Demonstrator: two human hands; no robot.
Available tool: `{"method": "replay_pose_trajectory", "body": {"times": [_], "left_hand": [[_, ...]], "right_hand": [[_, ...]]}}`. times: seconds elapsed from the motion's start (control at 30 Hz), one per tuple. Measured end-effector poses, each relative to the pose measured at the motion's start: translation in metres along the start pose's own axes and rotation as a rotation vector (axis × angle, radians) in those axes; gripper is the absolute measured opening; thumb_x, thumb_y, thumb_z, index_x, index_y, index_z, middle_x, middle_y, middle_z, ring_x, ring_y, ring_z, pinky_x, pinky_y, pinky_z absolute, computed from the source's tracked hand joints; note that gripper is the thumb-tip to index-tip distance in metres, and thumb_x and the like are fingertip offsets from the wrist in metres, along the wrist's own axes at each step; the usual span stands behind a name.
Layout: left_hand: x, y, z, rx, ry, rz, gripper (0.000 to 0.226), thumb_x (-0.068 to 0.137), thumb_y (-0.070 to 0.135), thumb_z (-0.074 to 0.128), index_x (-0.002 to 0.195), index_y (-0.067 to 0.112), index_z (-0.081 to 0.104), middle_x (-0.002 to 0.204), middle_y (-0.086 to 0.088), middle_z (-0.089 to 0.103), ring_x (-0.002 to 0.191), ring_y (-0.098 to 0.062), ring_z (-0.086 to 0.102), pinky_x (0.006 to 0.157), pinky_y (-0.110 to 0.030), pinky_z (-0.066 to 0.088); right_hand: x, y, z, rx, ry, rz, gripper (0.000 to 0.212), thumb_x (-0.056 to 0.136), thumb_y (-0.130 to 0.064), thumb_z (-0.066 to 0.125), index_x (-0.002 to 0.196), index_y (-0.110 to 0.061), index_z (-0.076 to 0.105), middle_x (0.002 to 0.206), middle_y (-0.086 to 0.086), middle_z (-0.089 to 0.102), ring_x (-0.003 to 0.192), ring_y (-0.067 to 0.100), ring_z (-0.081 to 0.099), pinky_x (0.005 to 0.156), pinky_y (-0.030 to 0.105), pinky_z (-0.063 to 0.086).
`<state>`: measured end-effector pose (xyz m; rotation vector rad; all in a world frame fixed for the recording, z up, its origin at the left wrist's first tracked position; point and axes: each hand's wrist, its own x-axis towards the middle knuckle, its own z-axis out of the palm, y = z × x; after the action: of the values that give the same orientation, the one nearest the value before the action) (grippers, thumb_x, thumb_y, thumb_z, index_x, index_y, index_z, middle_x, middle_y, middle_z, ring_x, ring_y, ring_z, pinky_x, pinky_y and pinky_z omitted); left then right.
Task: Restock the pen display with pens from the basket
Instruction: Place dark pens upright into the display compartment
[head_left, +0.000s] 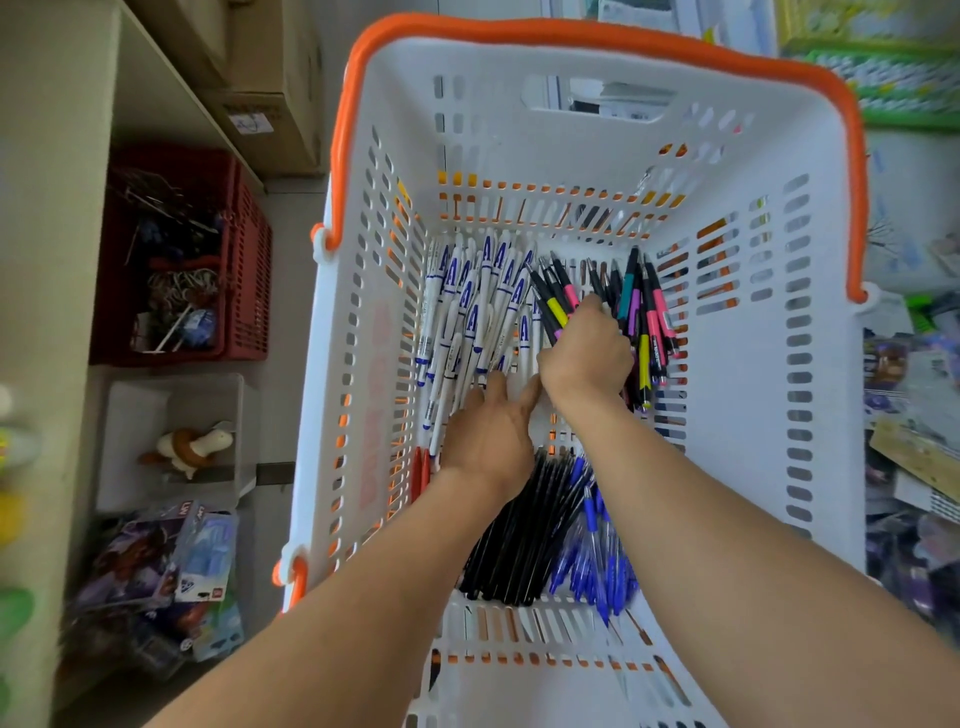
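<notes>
Both arms reach down into a white slotted basket (810, 364) with orange handles (571, 39). The right hand (584, 351) is curled into a fist around a bunch of black pens with coloured grips (553, 301), whose yellow and pink sections fan out just beyond its knuckles. More pens of the same kind (649, 322) lie immediately to the right of that hand, on the basket floor. The left hand (488, 436) sits just beside and nearer than the right one, palm down, fingers fairly straight and reaching into the heap of white pens with blue lettering (478, 306), which spreads ahead of it and to its left. Whether its fingertips pinch a pen cannot be told. Nearer than both hands, under the forearms, lie a bundle of plain black pens (524, 540) and, to its right, a bundle of blue pens (597, 561). A few red pens (422, 470) lie just left of the left wrist. Beyond the basket's left wall stand a red crate (249, 270) and a grey bin (156, 405).
</notes>
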<state>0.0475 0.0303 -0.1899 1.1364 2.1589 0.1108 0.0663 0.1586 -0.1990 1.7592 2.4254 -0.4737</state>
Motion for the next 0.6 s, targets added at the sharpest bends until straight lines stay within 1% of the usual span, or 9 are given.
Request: {"method": "replay_pose_trajectory", "body": {"times": [0.07,0.13,0.23,0.3,0.33,0.4,0.43,0.5,0.6], "left_hand": [[-0.001,-0.002,0.0,-0.066,0.011,0.009,0.071,0.093,0.011,0.05,0.156,0.029,0.023,0.137,-0.013,0.037,0.119,-0.033,0.045,0.08,-0.041,0.05],[-0.001,-0.005,-0.002,-0.191,0.051,0.022,0.062,0.096,0.015,0.05,0.154,0.025,0.03,0.138,-0.011,0.039,0.122,-0.032,0.047,0.086,-0.04,0.05],[-0.004,0.003,-0.014,-0.586,0.245,-0.095,0.044,0.102,0.023,0.048,0.146,0.017,0.044,0.14,-0.011,0.048,0.122,-0.026,0.053,0.099,-0.033,0.045],[-0.01,0.014,-0.03,-0.979,0.318,-0.274,0.036,0.105,0.031,0.046,0.134,0.013,0.056,0.129,-0.01,0.061,0.118,-0.024,0.059,0.099,-0.033,0.047],[-0.015,0.018,-0.039,-1.172,0.325,-0.353,0.035,0.104,0.036,0.046,0.125,0.013,0.06,0.122,-0.011,0.065,0.114,-0.026,0.061,0.098,-0.037,0.049],[-0.03,0.017,-0.053,-1.385,0.341,-0.404,0.043,0.099,0.05,0.043,0.11,0.014,0.064,0.108,-0.01,0.068,0.104,-0.029,0.063,0.094,-0.043,0.05],[-0.039,0.013,-0.059,-1.415,0.339,-0.393,0.052,0.093,0.059,0.042,0.109,0.014,0.064,0.107,-0.011,0.069,0.103,-0.029,0.064,0.094,-0.045,0.049],[-0.057,0.002,-0.064,-1.404,0.286,-0.347,0.069,0.08,0.073,0.043,0.116,0.018,0.065,0.111,-0.008,0.069,0.105,-0.025,0.065,0.094,-0.043,0.05],[-0.088,-0.002,-0.063,-1.337,0.111,-0.315,0.072,0.072,0.071,0.062,0.124,0.021,0.062,0.114,0.001,0.071,0.105,-0.016,0.067,0.096,-0.04,0.052]], "right_hand": [[0.003,0.003,-0.007,0.142,-0.065,0.027,0.043,0.082,-0.008,0.077,0.119,-0.007,0.055,0.104,0.01,0.068,0.095,0.034,0.068,0.072,0.037,0.053],[0.003,0.006,-0.018,0.398,-0.176,0.115,0.041,0.074,-0.011,0.081,0.106,-0.01,0.055,0.095,0.005,0.063,0.086,0.027,0.063,0.066,0.032,0.05],[-0.006,0.013,-0.043,0.882,-0.356,0.295,0.028,0.069,-0.005,0.079,0.088,-0.01,0.06,0.081,0.006,0.058,0.077,0.024,0.057,0.061,0.031,0.049],[-0.021,0.016,-0.06,1.099,-0.497,0.352,0.019,0.067,-0.009,0.081,0.08,-0.009,0.067,0.08,0.01,0.065,0.082,0.027,0.063,0.079,0.047,0.058],[-0.032,0.017,-0.066,1.165,-0.547,0.364,0.024,0.061,-0.015,0.084,0.08,-0.009,0.072,0.086,0.011,0.071,0.09,0.03,0.067,0.089,0.054,0.057],[-0.061,0.018,-0.075,1.216,-0.589,0.351,0.043,0.049,-0.021,0.088,0.089,-0.01,0.076,0.096,0.012,0.075,0.102,0.034,0.069,0.095,0.054,0.054],[-0.077,0.019,-0.076,1.227,-0.602,0.337,0.045,0.053,-0.017,0.089,0.096,-0.01,0.073,0.095,0.011,0.075,0.1,0.033,0.07,0.093,0.051,0.055],[-0.111,0.02,-0.073,1.237,-0.634,0.31,0.036,0.071,0.0,0.083,0.1,-0.012,0.066,0.09,0.005,0.074,0.091,0.026,0.072,0.088,0.041,0.057],[-0.159,0.019,-0.065,1.154,-0.697,0.244,0.041,0.074,0.01,0.079,0.096,-0.021,0.064,0.09,0.001,0.076,0.087,0.014,0.073,0.084,0.035,0.057]]}}
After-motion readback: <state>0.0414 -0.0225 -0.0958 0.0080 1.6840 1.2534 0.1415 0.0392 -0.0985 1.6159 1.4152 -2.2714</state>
